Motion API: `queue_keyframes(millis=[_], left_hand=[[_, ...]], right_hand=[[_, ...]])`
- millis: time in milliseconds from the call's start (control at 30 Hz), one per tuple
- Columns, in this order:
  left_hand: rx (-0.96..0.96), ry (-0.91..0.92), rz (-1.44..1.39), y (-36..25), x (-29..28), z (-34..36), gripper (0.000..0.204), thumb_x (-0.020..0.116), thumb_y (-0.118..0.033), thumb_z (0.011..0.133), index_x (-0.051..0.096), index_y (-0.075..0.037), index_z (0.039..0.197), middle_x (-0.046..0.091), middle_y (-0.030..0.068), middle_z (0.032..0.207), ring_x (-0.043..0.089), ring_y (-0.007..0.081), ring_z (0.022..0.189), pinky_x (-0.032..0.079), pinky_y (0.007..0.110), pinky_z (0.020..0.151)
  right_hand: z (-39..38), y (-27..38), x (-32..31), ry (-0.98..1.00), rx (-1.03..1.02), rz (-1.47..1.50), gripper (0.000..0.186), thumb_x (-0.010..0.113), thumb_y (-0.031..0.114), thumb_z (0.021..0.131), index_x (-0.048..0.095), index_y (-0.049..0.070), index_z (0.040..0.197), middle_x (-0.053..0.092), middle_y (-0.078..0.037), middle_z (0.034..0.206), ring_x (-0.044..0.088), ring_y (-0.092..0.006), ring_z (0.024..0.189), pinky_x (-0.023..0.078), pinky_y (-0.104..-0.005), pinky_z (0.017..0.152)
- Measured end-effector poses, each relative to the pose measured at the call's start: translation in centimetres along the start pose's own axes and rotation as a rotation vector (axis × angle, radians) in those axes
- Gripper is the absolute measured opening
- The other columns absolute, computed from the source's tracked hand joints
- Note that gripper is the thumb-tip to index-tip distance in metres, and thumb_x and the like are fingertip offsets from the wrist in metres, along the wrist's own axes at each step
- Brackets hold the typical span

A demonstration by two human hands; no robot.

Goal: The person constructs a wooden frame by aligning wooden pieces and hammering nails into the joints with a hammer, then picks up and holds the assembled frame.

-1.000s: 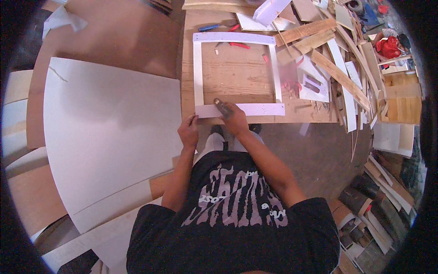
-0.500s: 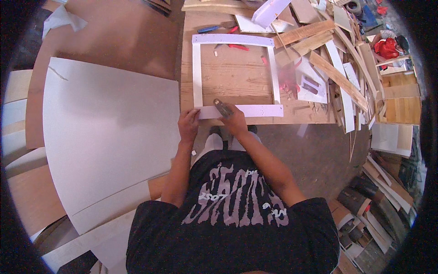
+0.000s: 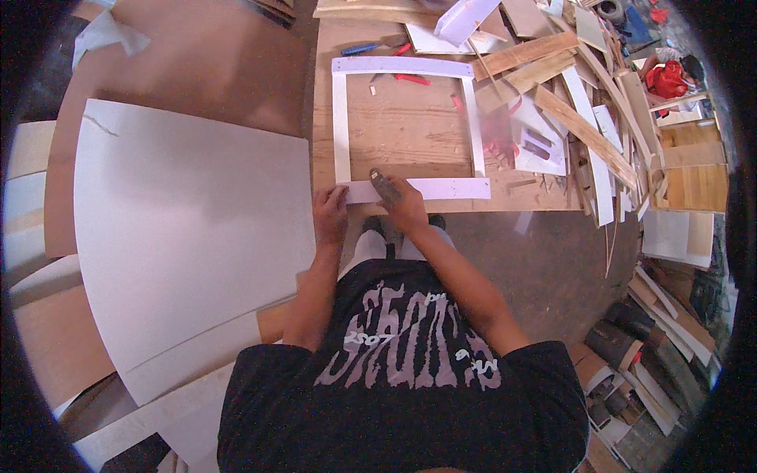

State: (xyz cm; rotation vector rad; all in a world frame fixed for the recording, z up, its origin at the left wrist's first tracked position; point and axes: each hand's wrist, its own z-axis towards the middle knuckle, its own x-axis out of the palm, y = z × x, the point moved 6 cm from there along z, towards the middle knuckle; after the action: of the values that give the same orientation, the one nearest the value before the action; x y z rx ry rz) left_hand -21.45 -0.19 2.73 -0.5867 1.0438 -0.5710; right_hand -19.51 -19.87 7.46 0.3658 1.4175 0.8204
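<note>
A white rectangular wooden frame (image 3: 341, 126) lies flat on the workbench, its far rail slightly curved. Small dark dots mark several of its corners. At the near left corner is my left hand (image 3: 330, 211), its fingers closed and pressed together against the end of the near rail; anything pinched between them is too small to make out. My right hand (image 3: 408, 209) is wrapped round a short dark hand tool (image 3: 385, 188) with a pale tip, whose exact kind does not show. That tool is over the near rail, a little right of my left hand.
The wooden workbench (image 3: 544, 202) carries blue-handled pliers (image 3: 359, 49) and a red-handled tool (image 3: 412, 80). Wood offcuts (image 3: 587, 134) pile up on its right. A large white panel (image 3: 197, 229) stands close on my left. At the far right is a person in red (image 3: 666, 80).
My left hand has shifted slightly at the frame's corner, while my right hand and its tool stay nearly in place. A person in red has come further into view at the far right.
</note>
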Motion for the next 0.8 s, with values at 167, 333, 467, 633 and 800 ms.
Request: queue_keyframes(millis=[167,333,467,633,800], left_hand=[[0.069,-0.065,0.003,-0.7,-0.2,-0.3,0.015,0.07,-0.006,0.086,0.072,-0.007,0.101,0.067,0.0115,0.097,0.062,0.0319,0.093,0.051,0.042,0.081],[0.022,-0.102,0.013,-0.6,0.2,-0.7,0.014,0.07,-0.008,0.087,0.072,-0.008,0.1,0.067,0.0111,0.096,0.062,0.032,0.09,0.051,0.043,0.081],[0.028,-0.108,0.001,-0.7,0.4,-0.2,0.012,0.069,-0.008,0.088,0.072,-0.006,0.1,0.068,0.0114,0.095,0.063,0.032,0.089,0.051,0.042,0.081],[0.073,-0.086,0.03,-0.2,0.5,-0.9,0.013,0.07,-0.008,0.087,0.072,-0.005,0.1,0.068,0.0114,0.095,0.064,0.032,0.089,0.052,0.042,0.082],[0.019,-0.104,-0.035,-0.1,0.4,-0.2,0.013,0.072,-0.009,0.086,0.072,-0.006,0.099,0.069,0.0108,0.096,0.065,0.031,0.09,0.053,0.041,0.08]], right_hand=[[-0.6,-2.7,1.7,0.065,0.262,0.1,0.055,0.076,0.022,0.083,0.057,0.003,0.131,0.066,-0.022,0.121,0.065,-0.0405,0.109,0.055,-0.0473,0.091],[-0.7,-3.0,1.9,0.051,0.138,0.062,0.056,0.076,0.024,0.084,0.056,0.003,0.132,0.067,-0.022,0.119,0.065,-0.0408,0.108,0.054,-0.0476,0.092],[-0.1,-1.1,0.6,0.065,0.177,0.126,0.054,0.077,0.023,0.083,0.057,0.003,0.129,0.067,-0.021,0.117,0.065,-0.0413,0.106,0.054,-0.0474,0.092],[-0.3,-1.7,1.0,0.048,0.17,0.101,0.053,0.078,0.023,0.082,0.058,0.003,0.126,0.067,-0.021,0.118,0.065,-0.0415,0.106,0.054,-0.0472,0.091],[0.1,-1.5,1.0,0.057,0.198,0.081,0.06,0.087,0.009,0.071,0.06,0.002,0.124,0.068,-0.019,0.117,0.066,-0.0373,0.109,0.054,-0.0419,0.091]])
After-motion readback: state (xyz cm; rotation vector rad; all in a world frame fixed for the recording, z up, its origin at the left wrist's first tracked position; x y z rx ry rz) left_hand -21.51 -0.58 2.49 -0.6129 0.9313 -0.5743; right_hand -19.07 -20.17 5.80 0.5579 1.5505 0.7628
